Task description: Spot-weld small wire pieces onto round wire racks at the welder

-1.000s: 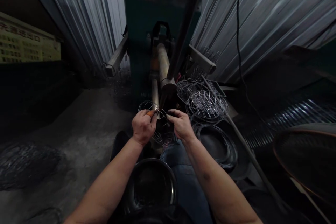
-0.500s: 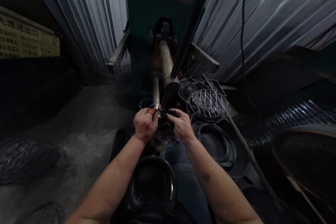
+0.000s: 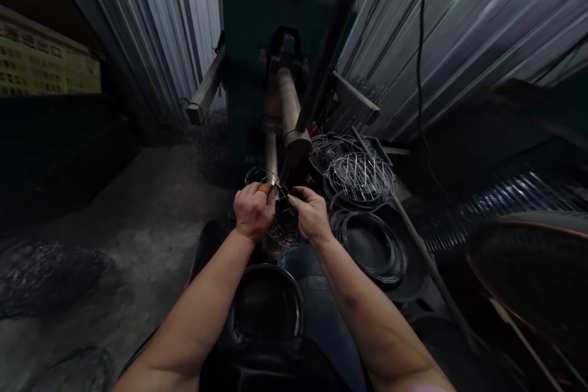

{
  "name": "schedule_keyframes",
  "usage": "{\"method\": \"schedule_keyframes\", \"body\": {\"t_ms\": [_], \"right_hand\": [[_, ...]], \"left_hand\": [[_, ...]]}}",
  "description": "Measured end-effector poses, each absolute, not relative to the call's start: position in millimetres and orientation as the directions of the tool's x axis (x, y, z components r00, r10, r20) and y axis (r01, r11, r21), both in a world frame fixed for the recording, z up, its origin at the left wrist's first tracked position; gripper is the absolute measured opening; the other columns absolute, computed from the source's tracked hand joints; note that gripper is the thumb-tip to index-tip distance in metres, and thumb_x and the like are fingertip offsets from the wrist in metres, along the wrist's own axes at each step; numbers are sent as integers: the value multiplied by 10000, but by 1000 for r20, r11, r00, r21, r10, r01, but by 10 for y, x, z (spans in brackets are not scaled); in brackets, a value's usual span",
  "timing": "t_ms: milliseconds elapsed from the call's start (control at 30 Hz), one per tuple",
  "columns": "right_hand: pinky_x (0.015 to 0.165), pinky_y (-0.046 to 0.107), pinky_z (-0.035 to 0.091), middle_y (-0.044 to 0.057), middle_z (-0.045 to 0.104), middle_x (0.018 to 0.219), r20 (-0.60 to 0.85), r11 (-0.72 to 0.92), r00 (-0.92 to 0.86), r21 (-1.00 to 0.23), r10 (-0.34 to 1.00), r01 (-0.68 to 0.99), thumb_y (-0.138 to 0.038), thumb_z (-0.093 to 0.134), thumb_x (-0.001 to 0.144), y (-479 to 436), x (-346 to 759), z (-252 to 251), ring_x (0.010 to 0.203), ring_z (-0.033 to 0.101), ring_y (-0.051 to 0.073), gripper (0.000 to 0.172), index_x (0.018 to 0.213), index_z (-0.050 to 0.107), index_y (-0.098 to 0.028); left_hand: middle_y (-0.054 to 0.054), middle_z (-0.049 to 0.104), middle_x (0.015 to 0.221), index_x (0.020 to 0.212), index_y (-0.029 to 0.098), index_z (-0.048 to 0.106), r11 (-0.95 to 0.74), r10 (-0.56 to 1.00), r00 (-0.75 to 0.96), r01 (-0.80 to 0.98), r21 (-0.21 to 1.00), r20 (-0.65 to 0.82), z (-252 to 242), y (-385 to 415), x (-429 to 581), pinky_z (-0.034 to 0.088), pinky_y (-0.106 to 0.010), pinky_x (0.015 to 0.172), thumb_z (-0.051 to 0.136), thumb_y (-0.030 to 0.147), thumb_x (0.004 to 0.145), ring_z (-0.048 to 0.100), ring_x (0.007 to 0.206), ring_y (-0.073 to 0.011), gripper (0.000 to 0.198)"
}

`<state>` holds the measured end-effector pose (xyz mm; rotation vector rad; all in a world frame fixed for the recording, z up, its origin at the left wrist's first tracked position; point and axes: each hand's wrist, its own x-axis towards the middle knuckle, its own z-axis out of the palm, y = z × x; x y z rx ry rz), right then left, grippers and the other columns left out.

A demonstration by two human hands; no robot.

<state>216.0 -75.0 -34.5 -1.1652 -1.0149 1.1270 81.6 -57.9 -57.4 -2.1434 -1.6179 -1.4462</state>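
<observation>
My left hand [image 3: 253, 211] is closed on a thin wire frame [image 3: 282, 236] at the machine's lower electrode, with a bit of orange on one finger. From the other side my right hand [image 3: 312, 213] pinches what looks like a wire of the same frame. Between the two hands, the wires meet just below the tip of the upper arm [image 3: 291, 110] of a dark green machine [image 3: 248, 61]. Part of the wire frame is hidden behind my fingers, and the dim light blurs its details.
Round wire grids [image 3: 361, 179] lie piled to the right, with a coil of wire rings [image 3: 344, 251] nearer me. A round metal bowl [image 3: 298, 303] sits between my legs. At the left are a yellow crate [image 3: 50, 70] and a dark wire heap [image 3: 46, 278].
The view has shifted slightly. My right hand has come a little closer to my left hand; both still hold the wire at the machine.
</observation>
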Motion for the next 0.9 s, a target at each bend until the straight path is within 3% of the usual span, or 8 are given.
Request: {"method": "schedule_keyframes", "body": {"t_ms": [167,333,600,900], "right_hand": [[580,251,388,-38,578,623,5,28,129,-984,992,-175,-299,724,586,-775,2133,-327,574,462,113,157,680,662,-189],[532,251,348,-43,555,588,-31,6,156,-972,987,-233,-306,748,558,-764,2221,-354,530,425,104,198,709,689,-191],[564,265,389,-29,590,617,-24,29,193,-963,981,-268,-303,785,551,-741,2255,-438,550,470,110,228,730,704,-186],[565,270,402,-21,608,631,-52,13,235,-964,970,-266,-317,797,519,-712,2259,-423,562,493,117,260,720,698,-186]], "left_hand": [[-97,653,774,840,139,696,-435,743,-34,734,521,668,-550,-564,791,462,-332,743,516,289,896,602,730,-201,241],[-79,684,899,952,173,711,-518,769,-1,585,624,639,-485,-664,744,495,-323,809,543,238,888,628,832,-184,191],[-79,662,835,923,166,733,-546,679,-2,668,506,734,-539,-694,732,491,-320,737,562,255,898,605,766,-179,195],[-81,666,799,855,175,739,-470,676,-51,738,483,735,-520,-656,795,469,-316,681,578,298,886,564,725,-177,205]]}}
